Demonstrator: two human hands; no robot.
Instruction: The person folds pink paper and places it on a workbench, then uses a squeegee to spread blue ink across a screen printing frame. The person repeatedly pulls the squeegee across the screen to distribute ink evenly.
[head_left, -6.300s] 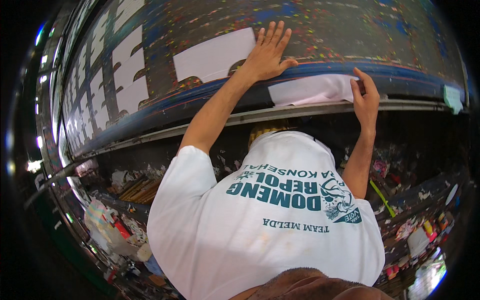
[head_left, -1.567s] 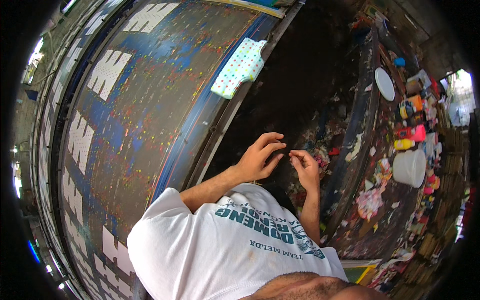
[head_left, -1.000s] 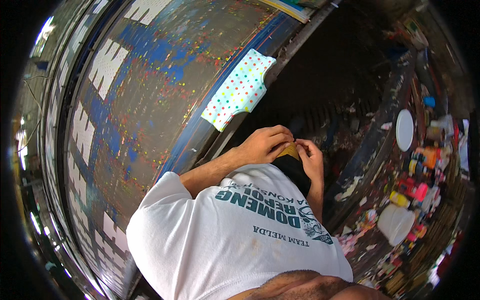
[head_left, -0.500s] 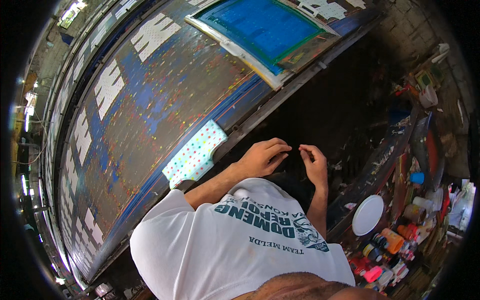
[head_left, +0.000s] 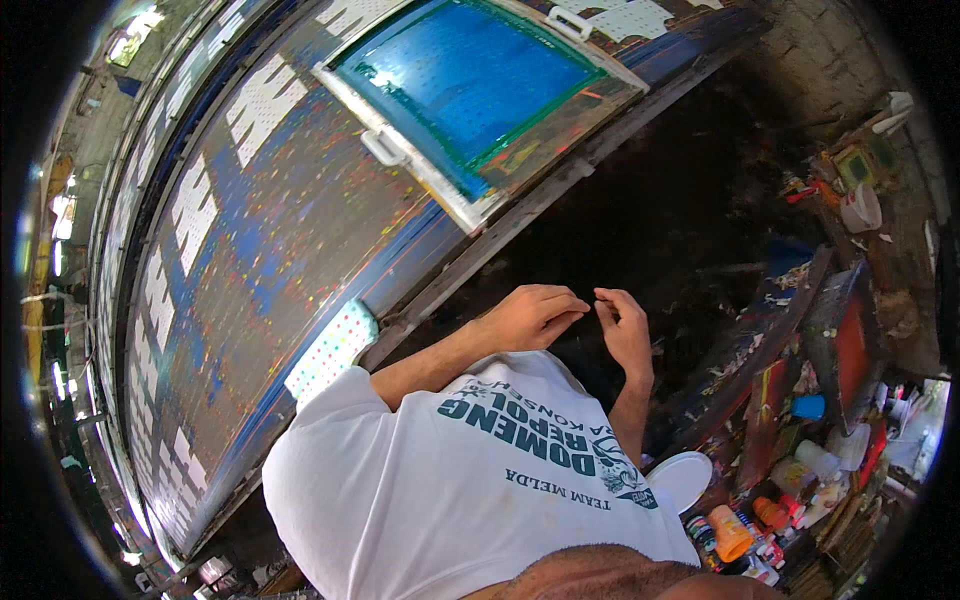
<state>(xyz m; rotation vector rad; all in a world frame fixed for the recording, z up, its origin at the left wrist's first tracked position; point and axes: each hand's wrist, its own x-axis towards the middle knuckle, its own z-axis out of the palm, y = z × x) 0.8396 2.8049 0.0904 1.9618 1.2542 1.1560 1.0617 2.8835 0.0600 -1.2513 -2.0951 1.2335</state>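
Below the long paint-spattered printing table (head_left: 270, 260) and blue framed screen (head_left: 470, 90): left hand (head_left: 530, 315) and right hand (head_left: 625, 330) fingertips pinched together over something too small to tell, probably light, thin, best nipped at its edge.

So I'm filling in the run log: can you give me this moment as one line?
left hand: fingertips pinched, contents unclear | right hand: fingertips meeting left | beside: long printing table, blue screen frame, dotted cloth
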